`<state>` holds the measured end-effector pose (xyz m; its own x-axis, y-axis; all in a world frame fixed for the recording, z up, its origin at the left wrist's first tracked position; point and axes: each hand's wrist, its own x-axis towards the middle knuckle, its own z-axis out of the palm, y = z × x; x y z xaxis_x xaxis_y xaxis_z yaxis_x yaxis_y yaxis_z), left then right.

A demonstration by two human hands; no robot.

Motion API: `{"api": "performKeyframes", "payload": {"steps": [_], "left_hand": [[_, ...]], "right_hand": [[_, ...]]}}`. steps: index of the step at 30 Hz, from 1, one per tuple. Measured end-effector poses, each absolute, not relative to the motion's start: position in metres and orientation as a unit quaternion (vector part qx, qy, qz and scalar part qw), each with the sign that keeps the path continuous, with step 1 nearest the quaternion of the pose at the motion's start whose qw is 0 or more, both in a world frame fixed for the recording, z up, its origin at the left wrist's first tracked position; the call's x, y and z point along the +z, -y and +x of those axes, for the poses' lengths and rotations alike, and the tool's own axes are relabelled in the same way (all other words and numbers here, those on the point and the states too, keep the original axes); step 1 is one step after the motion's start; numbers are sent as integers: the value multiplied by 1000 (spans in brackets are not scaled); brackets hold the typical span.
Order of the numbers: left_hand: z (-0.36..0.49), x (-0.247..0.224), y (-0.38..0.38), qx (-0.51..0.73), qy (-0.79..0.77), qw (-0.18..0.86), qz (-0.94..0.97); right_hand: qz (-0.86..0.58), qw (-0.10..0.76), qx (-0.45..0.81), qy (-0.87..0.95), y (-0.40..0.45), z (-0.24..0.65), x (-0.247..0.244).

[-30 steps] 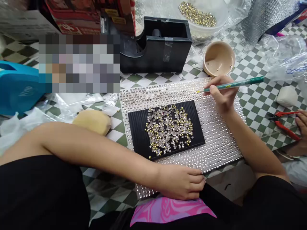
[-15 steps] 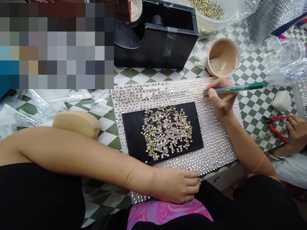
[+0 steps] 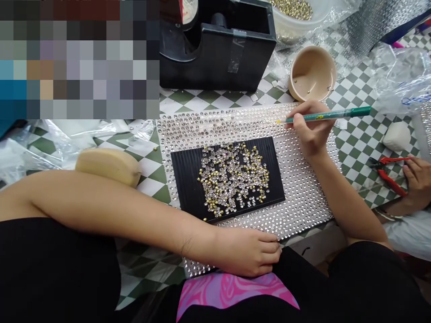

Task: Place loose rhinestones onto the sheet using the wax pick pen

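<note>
My right hand (image 3: 311, 128) holds a green pen-like tool (image 3: 328, 115) with its yellowish tip over the upper part of a rhinestone-covered sheet (image 3: 299, 179). A black ridged tray (image 3: 188, 179) lies on the sheet, with loose clear and gold-backed stones (image 3: 232, 179) spread over it. My left hand (image 3: 251, 252) rests at the sheet's near edge, fingers curled and pressed together; whether anything is under them is hidden. Beyond my right hand stands a beige cup (image 3: 313, 74) with a few stones inside.
A black tape dispenser (image 3: 218, 58) stands at the back, beside a tub of gold stones (image 3: 292, 9). A yellowish block (image 3: 107, 167) lies by my left forearm. At the right, another person's hand (image 3: 417, 181) touches red-handled pliers (image 3: 389, 175), near a white lump (image 3: 397, 136).
The whole view has shifted slightly, so things sit a little higher in the picture. The tool's tip stays over about the same part of the sheet.
</note>
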<state>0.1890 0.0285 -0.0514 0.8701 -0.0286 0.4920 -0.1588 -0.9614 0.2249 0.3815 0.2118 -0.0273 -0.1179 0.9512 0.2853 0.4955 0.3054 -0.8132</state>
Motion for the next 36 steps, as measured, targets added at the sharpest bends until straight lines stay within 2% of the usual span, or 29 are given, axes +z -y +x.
{"api": "performKeyframes", "payload": {"steps": [6, 10, 17, 24, 36], "left_hand": [[188, -50, -30, 238, 59, 130, 961], [189, -50, -31, 236, 58, 133, 961], [189, -51, -29, 240, 57, 134, 960], [188, -49, -29, 232, 49, 132, 962], [188, -48, -30, 231, 53, 137, 962]], "right_hand": [[-538, 375, 272, 705, -213, 380, -27], [-537, 406, 277, 686, -213, 380, -27], [-439, 447, 271, 731, -196, 373, -19], [-332, 417, 327, 780, -180, 360, -24], [-324, 408, 323, 790, -180, 357, -24]]}}
